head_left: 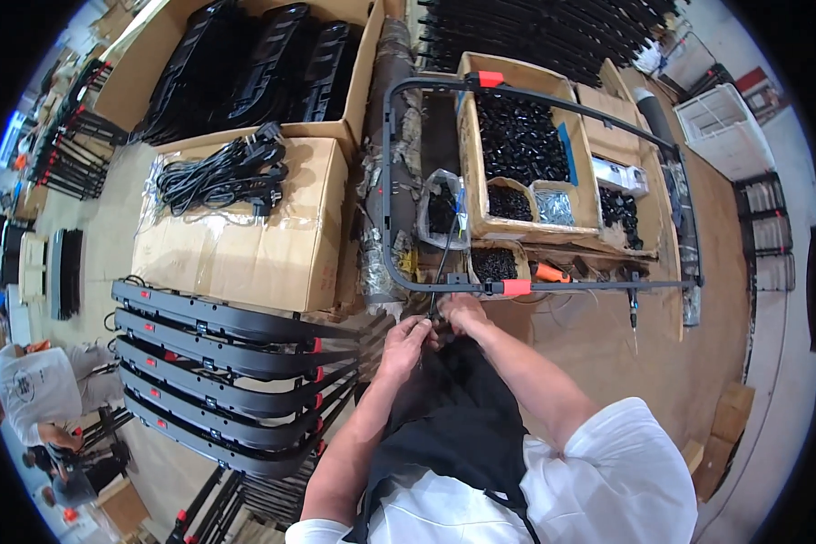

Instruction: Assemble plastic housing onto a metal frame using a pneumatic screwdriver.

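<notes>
Workbench: a broad brown wooden bench top [607, 349] carries everything near the hands.
Boxes of panels: a large open cardboard carton [354, 82] at upper left holds black moulded panels stood on edge.
Closed carton: a sealed brown cardboard box [254, 245] lies left of the frame, with a bundle of coiled black power cables [222, 172] on its lid.
Stacked frames: a pile of long curved black plastic bars with small red tabs [218, 363] sits at the person's left, well apart from the hands.
Tube frame: a big rounded-rectangle frame of black metal tubing [385, 181] lies flat over the parts boxes (its near rail runs just above the hands), with orange-red sleeves [516, 287] on that rail.
Parts boxes: open cardboard trays of small black fittings [517, 136] sit inside the frame's outline.
Black cable: a thin black wire [446, 245] drops from a clear bag to the near rail.
Left hand: the left hand [404, 343] is curled, fingertips pinching at the wire's lower end under the rail.
Right hand: the right hand [462, 313] is closed around the same spot at the rail; what exactly it grips is too small to tell.
</notes>
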Tool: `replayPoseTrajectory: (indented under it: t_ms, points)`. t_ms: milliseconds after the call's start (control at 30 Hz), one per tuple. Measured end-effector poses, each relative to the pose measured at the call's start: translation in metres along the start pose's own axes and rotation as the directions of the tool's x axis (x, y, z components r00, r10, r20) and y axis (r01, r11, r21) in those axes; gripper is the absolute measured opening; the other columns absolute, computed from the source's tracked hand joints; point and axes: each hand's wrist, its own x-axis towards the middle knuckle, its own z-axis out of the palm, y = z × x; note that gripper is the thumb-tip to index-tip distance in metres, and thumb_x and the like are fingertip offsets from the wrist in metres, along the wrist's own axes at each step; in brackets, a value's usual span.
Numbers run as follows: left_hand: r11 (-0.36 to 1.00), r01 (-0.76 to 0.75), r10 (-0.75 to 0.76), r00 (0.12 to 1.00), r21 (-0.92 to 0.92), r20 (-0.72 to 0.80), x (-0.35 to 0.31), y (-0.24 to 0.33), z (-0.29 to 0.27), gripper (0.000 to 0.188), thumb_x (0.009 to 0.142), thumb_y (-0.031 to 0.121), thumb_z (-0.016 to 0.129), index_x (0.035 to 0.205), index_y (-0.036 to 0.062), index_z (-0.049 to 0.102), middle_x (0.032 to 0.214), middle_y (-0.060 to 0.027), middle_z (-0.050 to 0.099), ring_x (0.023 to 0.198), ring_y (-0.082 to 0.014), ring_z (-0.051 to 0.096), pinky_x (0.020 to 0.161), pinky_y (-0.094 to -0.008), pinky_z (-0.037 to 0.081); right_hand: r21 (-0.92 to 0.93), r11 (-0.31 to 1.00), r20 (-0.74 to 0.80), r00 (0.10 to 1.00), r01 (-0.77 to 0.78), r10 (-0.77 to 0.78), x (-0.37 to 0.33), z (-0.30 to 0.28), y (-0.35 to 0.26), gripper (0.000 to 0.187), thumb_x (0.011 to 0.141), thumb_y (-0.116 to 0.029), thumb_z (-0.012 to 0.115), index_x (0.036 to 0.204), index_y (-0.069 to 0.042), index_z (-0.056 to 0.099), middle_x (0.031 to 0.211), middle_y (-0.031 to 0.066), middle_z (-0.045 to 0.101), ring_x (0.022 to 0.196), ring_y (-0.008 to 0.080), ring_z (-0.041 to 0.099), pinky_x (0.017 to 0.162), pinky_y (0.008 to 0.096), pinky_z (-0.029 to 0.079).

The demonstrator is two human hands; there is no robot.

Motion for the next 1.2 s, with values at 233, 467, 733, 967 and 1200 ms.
replayPoseTrajectory:
  t_ms: [233, 467, 733, 967, 1200]
  points:
    - [1.000, -0.005, 0.005, 1.000, 0.013, -0.022, -0.011, -0.003, 0.002, 0.028, 0.107, 0.021, 0.057, 0.115, -0.0038, 0.066, 0.089, -0.0059, 0.067, 0.078, -0.0153, 0.066, 0.075, -0.0291, 0.054, 0.114, 0.993, -0.268, 0.961, -0.037, 0.067, -0.153, 0.028, -0.021, 0.045, 0.093, -0.024, 0.058, 0.129, 0.002, 0.055, 0.103, 0.0296, 0.071, 0.104, 0.0467, 0.068, 0.090, 0.0541, 0.052]
    - [0.995, -0.030, 0.038, 0.996, 0.092, -0.081, -0.010, -0.008, 0.010, 0.026, 0.107, 0.018, 0.057, 0.114, -0.0050, 0.066, 0.094, -0.0093, 0.071, 0.082, -0.0159, 0.067, 0.077, -0.0296, 0.056, -0.005, 0.996, -0.321, 0.943, 0.084, -0.082, -0.196, 0.016, -0.050, 0.052, 0.094, -0.015, 0.058, 0.140, 0.002, 0.044, 0.129, 0.0311, 0.061, 0.121, 0.0475, 0.059, 0.102, 0.0537, 0.049]
    - [0.924, -0.063, 0.127, 0.981, 0.376, -0.148, -0.013, 0.001, 0.024, 0.028, 0.107, 0.019, 0.054, 0.109, -0.0053, 0.067, 0.092, -0.0105, 0.073, 0.081, -0.0171, 0.070, 0.079, -0.0309, 0.055, -0.037, 0.988, -0.242, 0.958, 0.150, -0.154, -0.200, 0.014, -0.047, 0.070, 0.091, -0.009, 0.057, 0.154, 0.005, 0.031, 0.148, 0.0356, 0.040, 0.135, 0.0515, 0.047, 0.111, 0.0532, 0.044]
    - [0.698, -0.063, 0.291, 0.935, 0.713, -0.202, -0.011, -0.008, 0.026, 0.032, 0.104, 0.024, 0.057, 0.114, -0.0043, 0.070, 0.098, -0.0151, 0.075, 0.089, -0.0185, 0.070, 0.085, -0.0342, 0.054, -0.183, 0.962, -0.195, 0.952, 0.202, -0.237, -0.199, 0.002, -0.040, 0.080, 0.087, -0.013, 0.061, 0.157, 0.004, 0.028, 0.137, 0.0395, 0.046, 0.135, 0.0557, 0.042, 0.110, 0.0579, 0.043]
    - [0.862, -0.119, 0.209, 0.969, 0.492, -0.131, -0.007, -0.009, 0.022, 0.032, 0.108, 0.013, 0.051, 0.133, -0.0038, 0.063, 0.115, -0.0061, 0.071, 0.099, -0.0111, 0.063, 0.090, -0.0279, 0.052, -0.234, 0.922, -0.199, 0.913, 0.307, -0.355, -0.213, -0.020, -0.033, 0.098, 0.077, -0.025, 0.070, 0.162, -0.006, 0.026, 0.123, 0.0391, 0.054, 0.122, 0.0554, 0.049, 0.106, 0.0571, 0.044]
